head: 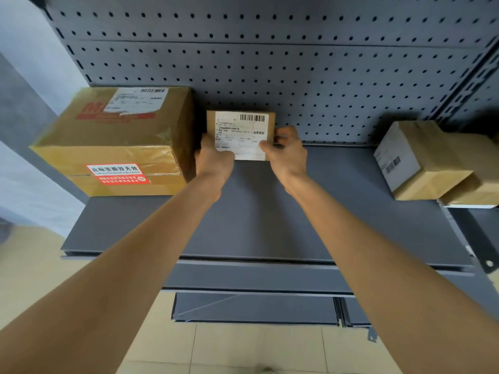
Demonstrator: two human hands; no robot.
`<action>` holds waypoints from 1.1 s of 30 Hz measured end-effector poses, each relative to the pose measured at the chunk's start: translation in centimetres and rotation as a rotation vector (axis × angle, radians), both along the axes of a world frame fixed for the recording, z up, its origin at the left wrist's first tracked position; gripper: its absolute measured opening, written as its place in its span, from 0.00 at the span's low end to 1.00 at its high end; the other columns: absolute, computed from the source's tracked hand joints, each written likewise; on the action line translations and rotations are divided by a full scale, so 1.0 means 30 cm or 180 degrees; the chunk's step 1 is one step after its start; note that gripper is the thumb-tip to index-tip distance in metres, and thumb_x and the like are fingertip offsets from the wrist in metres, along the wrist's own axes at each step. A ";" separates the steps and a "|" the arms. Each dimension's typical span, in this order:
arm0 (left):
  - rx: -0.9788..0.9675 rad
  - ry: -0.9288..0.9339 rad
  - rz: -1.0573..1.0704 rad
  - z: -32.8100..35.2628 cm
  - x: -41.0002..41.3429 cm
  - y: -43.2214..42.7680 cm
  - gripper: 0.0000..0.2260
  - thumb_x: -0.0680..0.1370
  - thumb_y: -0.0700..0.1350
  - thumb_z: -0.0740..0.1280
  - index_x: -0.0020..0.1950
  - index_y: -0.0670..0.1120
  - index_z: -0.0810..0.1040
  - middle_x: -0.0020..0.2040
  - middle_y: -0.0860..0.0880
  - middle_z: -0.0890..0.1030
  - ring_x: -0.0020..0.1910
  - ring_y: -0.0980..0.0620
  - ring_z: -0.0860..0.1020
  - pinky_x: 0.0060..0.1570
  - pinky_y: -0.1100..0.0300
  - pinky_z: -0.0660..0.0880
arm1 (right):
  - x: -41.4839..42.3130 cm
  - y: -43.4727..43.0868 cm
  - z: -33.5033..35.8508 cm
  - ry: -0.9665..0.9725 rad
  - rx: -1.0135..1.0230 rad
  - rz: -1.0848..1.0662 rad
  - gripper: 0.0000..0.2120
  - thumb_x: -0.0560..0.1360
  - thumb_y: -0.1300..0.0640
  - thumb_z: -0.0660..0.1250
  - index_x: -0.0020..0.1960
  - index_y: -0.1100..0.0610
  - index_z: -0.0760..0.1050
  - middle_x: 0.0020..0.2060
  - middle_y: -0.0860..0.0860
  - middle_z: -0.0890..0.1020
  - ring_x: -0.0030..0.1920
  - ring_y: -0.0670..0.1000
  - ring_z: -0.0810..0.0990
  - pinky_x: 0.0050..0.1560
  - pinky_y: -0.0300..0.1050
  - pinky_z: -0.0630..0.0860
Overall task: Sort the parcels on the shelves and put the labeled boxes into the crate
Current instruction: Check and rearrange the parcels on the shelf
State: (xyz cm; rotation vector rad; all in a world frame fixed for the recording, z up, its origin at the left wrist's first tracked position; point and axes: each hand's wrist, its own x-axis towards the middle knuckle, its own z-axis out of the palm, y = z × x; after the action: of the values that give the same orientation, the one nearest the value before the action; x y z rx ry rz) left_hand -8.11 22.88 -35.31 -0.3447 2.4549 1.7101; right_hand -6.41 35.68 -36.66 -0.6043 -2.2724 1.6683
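Gripping the small labelled box right of the large parcel: left hand and right hand clamp opposite lower corners, label facing outward

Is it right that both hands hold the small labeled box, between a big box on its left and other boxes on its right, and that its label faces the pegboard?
One detail is wrong. In the head view the label on the small labeled box faces the camera, not the pegboard. The rest holds: left hand, right hand, big box, other boxes.
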 end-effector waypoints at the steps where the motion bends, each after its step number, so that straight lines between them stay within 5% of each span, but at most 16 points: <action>1: 0.0104 -0.0090 0.0001 0.009 0.008 0.016 0.32 0.75 0.40 0.63 0.77 0.49 0.56 0.72 0.47 0.67 0.69 0.46 0.68 0.67 0.53 0.66 | -0.001 -0.003 0.000 0.0025 0.0007 -0.0014 0.16 0.73 0.57 0.69 0.59 0.58 0.72 0.51 0.49 0.81 0.52 0.50 0.79 0.57 0.45 0.75; 4: 0.0239 -0.0162 0.0077 0.009 0.019 0.050 0.39 0.78 0.40 0.64 0.79 0.48 0.41 0.77 0.46 0.53 0.72 0.47 0.62 0.67 0.56 0.62 | 0.011 -0.014 -0.015 0.0211 0.0030 -0.0059 0.15 0.72 0.60 0.70 0.58 0.58 0.71 0.51 0.50 0.81 0.49 0.48 0.79 0.55 0.44 0.76; 6: 0.0134 -0.0172 0.0135 0.001 0.024 0.058 0.38 0.78 0.40 0.64 0.79 0.48 0.42 0.77 0.46 0.50 0.70 0.46 0.64 0.63 0.58 0.64 | 0.016 -0.021 -0.030 0.0295 0.0077 -0.0084 0.15 0.72 0.61 0.70 0.57 0.58 0.71 0.49 0.49 0.81 0.48 0.49 0.80 0.54 0.43 0.77; 11: -0.0064 -0.0823 0.0364 -0.001 -0.006 0.037 0.33 0.76 0.45 0.66 0.78 0.45 0.54 0.73 0.46 0.59 0.57 0.46 0.70 0.59 0.52 0.75 | 0.009 -0.028 -0.051 -0.0045 0.0188 0.0166 0.15 0.74 0.64 0.68 0.60 0.59 0.73 0.51 0.51 0.82 0.49 0.50 0.81 0.52 0.39 0.76; 16: 0.0267 -0.0722 0.0343 -0.010 0.001 0.037 0.37 0.73 0.43 0.67 0.78 0.47 0.52 0.75 0.50 0.63 0.70 0.46 0.66 0.67 0.47 0.68 | 0.037 -0.033 -0.029 -0.0292 0.0149 0.0569 0.25 0.76 0.66 0.65 0.71 0.55 0.69 0.63 0.55 0.78 0.63 0.52 0.77 0.64 0.40 0.71; 22: 0.0075 -0.0621 0.0160 0.008 0.052 0.096 0.25 0.76 0.42 0.64 0.72 0.44 0.63 0.68 0.45 0.71 0.63 0.45 0.71 0.59 0.53 0.71 | 0.127 0.120 0.038 -0.0381 0.0484 0.0305 0.26 0.77 0.66 0.62 0.74 0.55 0.65 0.68 0.56 0.74 0.67 0.54 0.73 0.66 0.42 0.69; 25: -0.0047 -0.0598 -0.0101 0.035 0.096 0.209 0.15 0.77 0.41 0.63 0.63 0.42 0.73 0.57 0.45 0.76 0.52 0.46 0.73 0.48 0.57 0.70 | 0.209 0.269 0.098 -0.0184 0.1047 -0.0148 0.21 0.77 0.66 0.60 0.69 0.57 0.72 0.62 0.57 0.79 0.62 0.55 0.77 0.61 0.40 0.71; 27: -0.0013 -0.0550 -0.0378 0.047 0.137 0.315 0.03 0.78 0.39 0.63 0.45 0.43 0.75 0.45 0.47 0.75 0.44 0.49 0.71 0.46 0.58 0.69 | 0.274 0.384 0.125 -0.0133 0.1623 -0.0574 0.16 0.77 0.64 0.59 0.63 0.60 0.76 0.56 0.58 0.82 0.58 0.58 0.77 0.59 0.44 0.71; 28: 0.0043 -0.0526 -0.0561 0.055 0.164 0.373 0.06 0.78 0.38 0.63 0.42 0.45 0.74 0.43 0.47 0.75 0.44 0.49 0.73 0.47 0.59 0.70 | 0.307 0.444 0.133 -0.0170 0.1960 -0.0792 0.15 0.77 0.62 0.58 0.60 0.61 0.78 0.54 0.60 0.81 0.58 0.60 0.75 0.57 0.46 0.69; 30: 0.0170 -0.0493 -0.0961 0.057 0.219 0.489 0.06 0.78 0.40 0.63 0.53 0.44 0.79 0.54 0.46 0.79 0.54 0.47 0.76 0.56 0.58 0.73 | 0.373 0.571 0.144 -0.0341 0.2503 -0.1231 0.19 0.76 0.54 0.56 0.60 0.61 0.77 0.56 0.60 0.79 0.59 0.61 0.71 0.55 0.48 0.64; 33: 0.0418 -0.0503 -0.1301 0.063 0.301 0.653 0.16 0.80 0.43 0.63 0.68 0.44 0.73 0.66 0.45 0.75 0.64 0.47 0.74 0.65 0.54 0.71 | 0.468 0.715 0.152 -0.1066 0.2415 -0.1534 0.30 0.76 0.42 0.61 0.70 0.60 0.68 0.69 0.59 0.68 0.69 0.62 0.61 0.67 0.53 0.59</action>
State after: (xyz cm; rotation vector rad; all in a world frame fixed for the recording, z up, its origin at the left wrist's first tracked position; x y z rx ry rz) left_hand 0.93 42.47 -33.42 0.0365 2.1064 1.5872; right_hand 7.64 57.12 -32.11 -1.1504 -2.4509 0.4491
